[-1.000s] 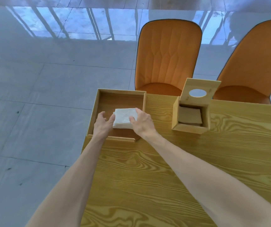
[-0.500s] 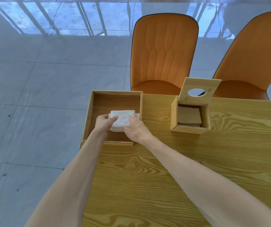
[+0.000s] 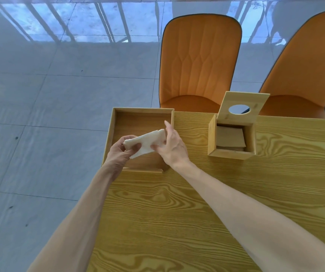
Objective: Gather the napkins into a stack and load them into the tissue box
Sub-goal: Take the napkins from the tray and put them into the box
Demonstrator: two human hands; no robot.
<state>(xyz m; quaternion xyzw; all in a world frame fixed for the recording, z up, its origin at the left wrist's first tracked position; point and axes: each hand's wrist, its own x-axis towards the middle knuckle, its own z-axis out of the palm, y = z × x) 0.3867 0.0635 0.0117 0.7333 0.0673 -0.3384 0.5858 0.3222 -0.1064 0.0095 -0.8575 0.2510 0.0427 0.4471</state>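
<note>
Two hands hold one white napkin stack (image 3: 147, 142) above the wooden tray (image 3: 112, 134), which sits at the far left corner of the tabletop (image 3: 197, 213). Left hand (image 3: 118, 152): grip clamped on the stack's near-left end, thumb on top, fingers beneath. Right hand (image 3: 172, 146): grip closed on the stack's right end, index finger raised and pointing away. Stack tilted, right end higher than left, clear of the tray floor. Tissue box (image 3: 231, 141) stands to the right of the tray, apart from it, on the same tabletop; its lid (image 3: 243, 107) with round hole is hinged up at the far side, interior open, a brown panel visible inside. Two orange chairs (image 3: 199, 63) stand beyond the tray and box, on grey tiled floor (image 3: 40, 114).
</note>
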